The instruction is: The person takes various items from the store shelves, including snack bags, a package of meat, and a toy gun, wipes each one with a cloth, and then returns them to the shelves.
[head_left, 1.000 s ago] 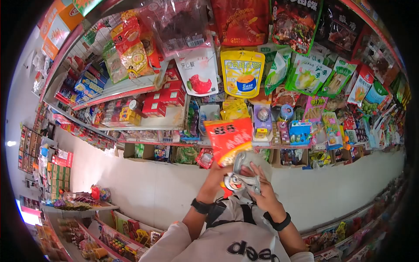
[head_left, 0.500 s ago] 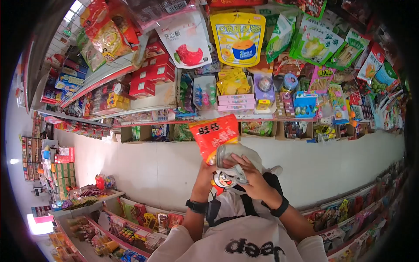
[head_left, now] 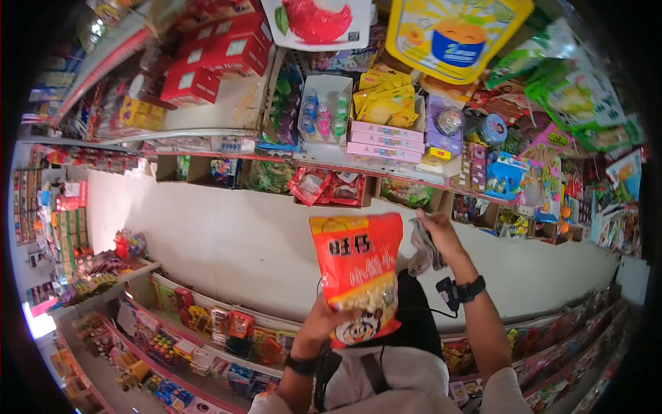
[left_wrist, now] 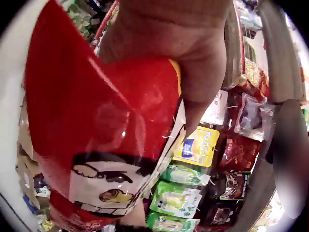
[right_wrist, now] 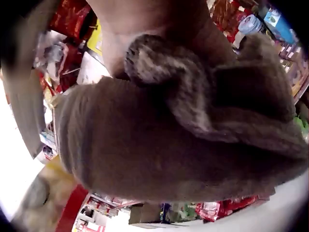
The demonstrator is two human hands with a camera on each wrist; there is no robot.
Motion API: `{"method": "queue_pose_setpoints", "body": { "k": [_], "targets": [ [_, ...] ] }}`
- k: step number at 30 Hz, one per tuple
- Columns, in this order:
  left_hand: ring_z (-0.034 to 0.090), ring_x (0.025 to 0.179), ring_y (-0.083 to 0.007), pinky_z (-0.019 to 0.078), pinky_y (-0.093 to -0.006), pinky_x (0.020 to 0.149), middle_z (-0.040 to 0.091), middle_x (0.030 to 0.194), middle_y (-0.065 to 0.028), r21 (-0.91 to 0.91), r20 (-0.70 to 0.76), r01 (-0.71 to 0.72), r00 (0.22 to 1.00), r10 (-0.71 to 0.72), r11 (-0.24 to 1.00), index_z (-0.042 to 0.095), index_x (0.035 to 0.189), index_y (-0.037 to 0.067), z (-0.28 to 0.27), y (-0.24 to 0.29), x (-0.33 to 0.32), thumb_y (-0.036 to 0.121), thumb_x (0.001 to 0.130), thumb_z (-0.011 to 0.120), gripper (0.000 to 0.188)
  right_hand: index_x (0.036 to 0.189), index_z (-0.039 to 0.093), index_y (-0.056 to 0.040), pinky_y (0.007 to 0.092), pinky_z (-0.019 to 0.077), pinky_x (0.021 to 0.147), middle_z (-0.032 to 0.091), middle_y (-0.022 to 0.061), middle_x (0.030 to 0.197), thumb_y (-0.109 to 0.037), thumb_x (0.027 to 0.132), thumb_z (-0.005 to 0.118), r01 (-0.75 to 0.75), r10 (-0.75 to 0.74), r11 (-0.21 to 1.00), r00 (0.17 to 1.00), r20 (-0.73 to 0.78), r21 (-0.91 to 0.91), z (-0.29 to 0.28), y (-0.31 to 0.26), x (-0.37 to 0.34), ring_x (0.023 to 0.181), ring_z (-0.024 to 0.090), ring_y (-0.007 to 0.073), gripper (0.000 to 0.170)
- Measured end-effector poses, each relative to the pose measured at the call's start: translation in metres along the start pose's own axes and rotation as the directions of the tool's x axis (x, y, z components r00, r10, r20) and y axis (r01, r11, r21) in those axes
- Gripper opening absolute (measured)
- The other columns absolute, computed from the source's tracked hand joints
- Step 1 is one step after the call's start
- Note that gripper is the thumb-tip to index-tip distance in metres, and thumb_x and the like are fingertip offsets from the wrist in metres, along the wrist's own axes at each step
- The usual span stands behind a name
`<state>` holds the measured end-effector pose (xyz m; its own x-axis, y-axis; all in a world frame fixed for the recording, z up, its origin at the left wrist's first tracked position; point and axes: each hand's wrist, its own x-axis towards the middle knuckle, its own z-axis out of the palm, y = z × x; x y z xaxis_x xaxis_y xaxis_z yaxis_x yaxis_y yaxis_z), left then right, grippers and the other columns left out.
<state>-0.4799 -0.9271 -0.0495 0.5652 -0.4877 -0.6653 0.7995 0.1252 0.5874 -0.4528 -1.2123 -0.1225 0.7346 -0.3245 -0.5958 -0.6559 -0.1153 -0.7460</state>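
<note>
A red and orange snack bag (head_left: 365,265) with a cartoon face near its bottom stands upright in the head view. My left hand (head_left: 323,319) grips its lower left side, the thumb across the front. In the left wrist view, the bag's shiny red film (left_wrist: 96,116) covers part of that hand (left_wrist: 171,41). My right hand (head_left: 441,233) pinches a grey cloth (head_left: 423,254) that hangs bunched just right of the bag. Close up in the right wrist view, the ribbed cloth (right_wrist: 135,140) hides most of the right fingers.
Ahead is a shelf edge (head_left: 324,163) carrying pink boxes (head_left: 386,141), yellow packets and small toys. Cardboard boxes (head_left: 438,200) of packets line the floor below it. Behind, a lower rack (head_left: 227,341) of snacks runs beside my body. Pale floor (head_left: 241,241) lies between.
The right hand, with the grey cloth, has moved right, off the bag. The bag's whole front now shows, upright in the left hand. The head view has moved closer to the shelf.
</note>
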Motion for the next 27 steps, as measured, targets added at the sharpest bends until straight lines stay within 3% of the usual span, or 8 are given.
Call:
{"method": "queue_pose_setpoints", "body": {
  "k": [5, 7, 9, 13, 15, 18, 21, 27],
  "targets": [
    [0.053, 0.108, -0.0193, 0.0427, -0.0343, 0.092, 0.057, 0.116, -0.0081, -0.006, 0.022, -0.031, 0.999, 0.031, 0.999, 0.043, 0.125, 0.0, -0.028, -0.055, 0.009, -0.005, 0.069, 0.07, 0.063, 0.076, 0.06, -0.0042, 0.0246, 0.0427, 0.07, 0.062, 0.0018, 0.08, -0.012, 0.076, 0.063, 0.201, -0.212, 0.962, 0.977, 0.036, 0.186, -0.022, -0.012, 0.137, 0.074, 0.055, 0.012, 0.008],
    [0.053, 0.108, -0.0193, 0.0421, -0.0344, 0.092, 0.057, 0.116, -0.0084, -0.073, -0.023, 0.003, 1.0, -0.005, 0.997, 0.042, 0.125, 0.0, -0.035, -0.069, 0.009, -0.004, 0.068, 0.07, 0.063, 0.101, 0.062, -0.0023, 0.0279, 0.0426, 0.078, 0.063, 0.0053, 0.094, -0.01, 0.075, 0.063, 0.175, -0.177, 0.973, 0.984, -0.003, 0.15, -0.042, -0.036, 0.2, 0.086, 0.055, 0.0157, 0.027],
    [0.053, 0.108, -0.0205, 0.0419, -0.0347, 0.092, 0.056, 0.117, -0.0091, -0.111, -0.037, -0.019, 0.999, 0.015, 0.994, 0.041, 0.126, 0.0, -0.041, -0.082, 0.01, -0.005, 0.066, 0.07, 0.066, 0.106, 0.06, -0.0006, 0.0281, 0.0422, 0.083, 0.059, 0.0066, 0.107, -0.006, 0.076, 0.056, 0.391, -0.369, 0.912, 0.914, -0.166, 0.125, -0.055, -0.068, 0.247, 0.093, 0.056, 0.016, 0.031],
    [0.054, 0.108, -0.0214, 0.0422, -0.0353, 0.092, 0.056, 0.116, -0.0102, -0.294, -0.109, 0.002, 0.993, -0.035, 0.956, 0.042, 0.125, 0.0, -0.044, -0.1, 0.013, -0.006, 0.069, 0.068, 0.062, 0.106, 0.063, -0.0009, 0.0308, 0.0446, 0.078, 0.062, 0.0069, 0.102, -0.008, 0.079, 0.061, 0.423, -0.36, 0.899, 0.858, -0.366, 0.108, -0.068, -0.129, 0.318, 0.088, 0.058, 0.0176, 0.027],
    [0.063, 0.091, -0.0238, 0.0536, -0.0329, 0.072, 0.06, 0.11, -0.0152, -0.354, -0.185, 0.04, 0.976, -0.111, 0.934, 0.045, 0.124, 0.0, -0.032, -0.093, 0.0, 0.013, 0.075, 0.066, 0.055, 0.104, 0.062, 0.0016, 0.0316, 0.0438, 0.078, 0.062, 0.0082, 0.101, -0.011, 0.078, 0.065, 0.408, -0.325, 0.901, 0.862, -0.389, 0.15, -0.068, -0.137, 0.328, 0.088, 0.057, 0.0188, 0.029],
    [0.063, 0.091, -0.0239, 0.0532, -0.0316, 0.073, 0.061, 0.108, -0.0161, -0.422, -0.238, 0.013, 0.963, -0.125, 0.906, 0.041, 0.126, -0.002, -0.036, -0.12, 0.005, 0.004, 0.076, 0.061, 0.054, 0.105, 0.06, 0.0077, 0.032, 0.0419, 0.079, 0.062, 0.0117, 0.102, -0.016, 0.075, 0.071, 0.392, -0.284, 0.897, 0.865, -0.413, 0.206, -0.058, -0.142, 0.324, 0.089, 0.056, 0.0211, 0.039],
    [0.056, 0.107, -0.0256, 0.0447, -0.0368, 0.091, 0.056, 0.117, -0.0141, -0.504, -0.249, 0.057, 0.946, -0.208, 0.862, 0.039, 0.127, 0.0, -0.041, -0.114, 0.014, -0.007, 0.061, 0.069, 0.073, 0.102, 0.06, 0.0084, 0.0314, 0.0426, 0.079, 0.063, 0.0129, 0.102, -0.018, 0.074, 0.073, 0.454, -0.408, 0.89, 0.745, -0.528, -0.047, -0.037, -0.133, 0.311, 0.09, 0.057, 0.0209, 0.04],
    [0.057, 0.105, -0.0268, 0.0469, -0.0379, 0.088, 0.056, 0.116, -0.0153, -0.453, -0.269, 0.047, 0.945, -0.187, 0.89, 0.038, 0.127, 0.0, -0.046, -0.13, 0.013, -0.005, 0.061, 0.069, 0.072, 0.103, 0.062, 0.0019, 0.0316, 0.0438, 0.081, 0.064, 0.0126, 0.101, -0.014, 0.072, 0.074, 0.292, -0.363, 0.931, 0.699, -0.617, -0.218, -0.027, -0.128, 0.327, 0.091, 0.059, 0.0223, 0.037]
  ]
}}
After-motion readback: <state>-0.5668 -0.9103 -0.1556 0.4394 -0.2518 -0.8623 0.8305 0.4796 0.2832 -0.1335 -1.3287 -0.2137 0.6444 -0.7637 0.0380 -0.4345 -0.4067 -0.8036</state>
